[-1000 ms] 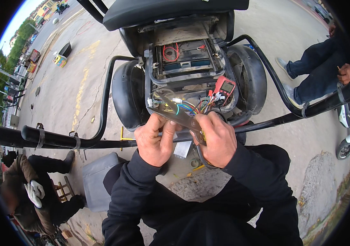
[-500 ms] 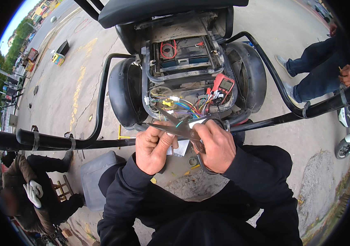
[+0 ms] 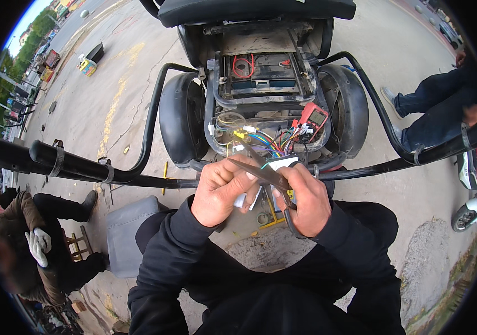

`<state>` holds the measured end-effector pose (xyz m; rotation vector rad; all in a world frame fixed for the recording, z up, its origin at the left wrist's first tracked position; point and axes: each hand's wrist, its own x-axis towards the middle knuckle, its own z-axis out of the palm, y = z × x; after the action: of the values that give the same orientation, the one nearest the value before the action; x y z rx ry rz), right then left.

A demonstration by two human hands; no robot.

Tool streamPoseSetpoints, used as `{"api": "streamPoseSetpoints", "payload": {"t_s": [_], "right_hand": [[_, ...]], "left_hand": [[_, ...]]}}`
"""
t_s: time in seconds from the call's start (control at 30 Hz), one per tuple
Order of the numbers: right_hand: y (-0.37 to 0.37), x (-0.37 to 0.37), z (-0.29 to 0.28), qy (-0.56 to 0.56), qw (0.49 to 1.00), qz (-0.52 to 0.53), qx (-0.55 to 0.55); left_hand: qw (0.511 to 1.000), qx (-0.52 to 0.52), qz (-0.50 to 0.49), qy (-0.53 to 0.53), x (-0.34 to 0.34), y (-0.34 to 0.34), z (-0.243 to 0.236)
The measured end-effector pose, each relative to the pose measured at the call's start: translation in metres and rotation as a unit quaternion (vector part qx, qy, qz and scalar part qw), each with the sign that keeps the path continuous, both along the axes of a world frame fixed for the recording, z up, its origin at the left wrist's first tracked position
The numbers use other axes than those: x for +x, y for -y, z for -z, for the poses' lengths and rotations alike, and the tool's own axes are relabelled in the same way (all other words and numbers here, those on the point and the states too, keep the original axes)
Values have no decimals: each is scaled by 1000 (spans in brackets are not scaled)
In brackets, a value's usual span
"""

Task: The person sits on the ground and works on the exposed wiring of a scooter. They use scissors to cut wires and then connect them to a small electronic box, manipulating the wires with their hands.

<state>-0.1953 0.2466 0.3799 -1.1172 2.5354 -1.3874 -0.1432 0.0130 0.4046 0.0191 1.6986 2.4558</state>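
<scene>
My right hand (image 3: pixel 308 204) grips a pair of dark metal scissors (image 3: pixel 273 177) by the handles, its blades parted and pointing up and left. My left hand (image 3: pixel 216 192) is closed in a pinch close beside the blades. What its fingertips hold is hidden. A short teal strand (image 3: pixel 266 166) shows at the blades. Just beyond the hands, a bundle of multicoloured wires (image 3: pixel 269 146) with a yellow connector (image 3: pixel 240 134) lies in the open rear of a small vehicle. A red multimeter (image 3: pixel 312 118) rests to the right of the wires.
A black tubular bar (image 3: pixel 350 172) crosses in front of me, between black fenders (image 3: pixel 182 120). A red cable loop (image 3: pixel 243 67) lies under the raised seat (image 3: pixel 255 12). A grey bin (image 3: pixel 132 234) stands at left, near a seated person wearing white gloves (image 3: pixel 38 245). Another person's legs (image 3: pixel 431 109) are at right.
The vehicle has shifted slightly right in my view. My left hand has come nearer to the right one, and the scissors have tilted more steeply, with the blades still parted.
</scene>
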Motion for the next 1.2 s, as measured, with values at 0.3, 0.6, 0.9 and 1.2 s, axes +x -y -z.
{"api": "streamPoseSetpoints", "payload": {"t_s": [0.3,0.6,0.9,1.2], "right_hand": [[-27,89,-34,319,940,64,-100],[-94,130,-26,105,971,195,90],[-27,183,295,74,826,-122,546],[-25,110,107,309,949,52,11]], "left_hand": [[997,45,54,32,24,-29,-8],[997,57,-33,-42,95,-22,3],[989,110,-94,-41,130,-27,-16],[997,5,-81,-14,135,-26,-17]]}}
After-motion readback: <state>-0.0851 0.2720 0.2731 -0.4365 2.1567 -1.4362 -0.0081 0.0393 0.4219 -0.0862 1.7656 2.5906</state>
